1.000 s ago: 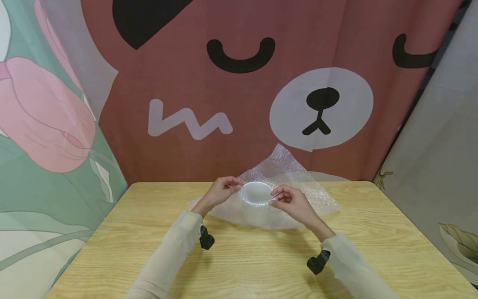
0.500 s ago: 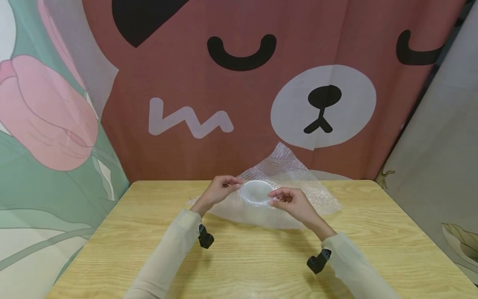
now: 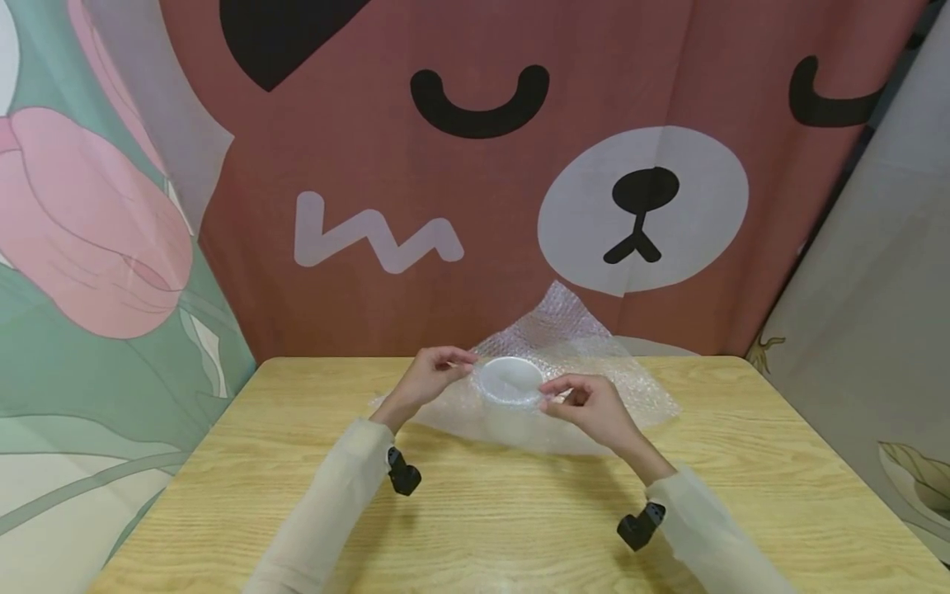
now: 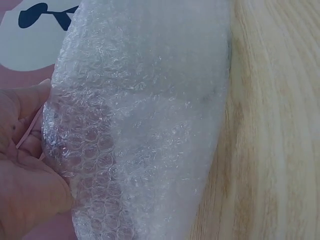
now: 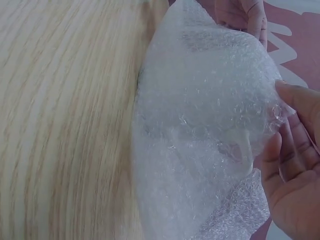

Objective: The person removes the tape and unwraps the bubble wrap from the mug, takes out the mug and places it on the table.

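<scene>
A white mug (image 3: 512,380) stands upright inside a sheet of clear bubble wrap (image 3: 634,388), its round mouth facing up. Through the plastic in the right wrist view, the mug's handle (image 5: 246,150) shows faintly. My left hand (image 3: 434,375) holds the wrap at the left of the rim, its fingers partly behind the sheet in the left wrist view. On the rim's right, my right hand (image 3: 590,404) pinches the wrap between thumb and fingers. The mug's body is blurred by the wrap around it.
All this rests on a light wooden table (image 3: 475,511), toward its back edge. One corner of the wrap stands up against the red bear-print curtain (image 3: 356,313) behind. Curtains also hang at the left and right sides. Each wrist bears a small black camera (image 3: 403,472).
My left hand has drifted slightly left, and my right hand slightly right, away from the mug's mouth. The mug and the sheet stay in nearly the same place.
</scene>
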